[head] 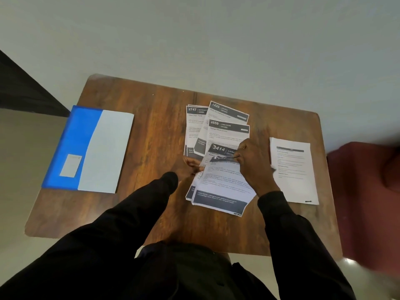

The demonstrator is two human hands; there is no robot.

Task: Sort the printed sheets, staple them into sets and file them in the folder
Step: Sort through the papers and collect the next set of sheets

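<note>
Paper sheets [218, 187] | left hand [191, 164] pinches edge | right hand [253, 163] pinches top

The tabletop [151, 131] was dark brown wood with a strong grain and rounded corners. Beyond it stretched a plain, pale grey-green surface [216, 40], evenly lit; wall or floor, I couldn't tell. A black slanted shape [26, 87] cut in at the left. On the right sat something maroon [363, 191], blurred, perhaps a chair.

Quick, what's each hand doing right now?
Left hand: grips the printed sheets at their left edge.
Right hand: pinches the top one's upper edge.
</note>
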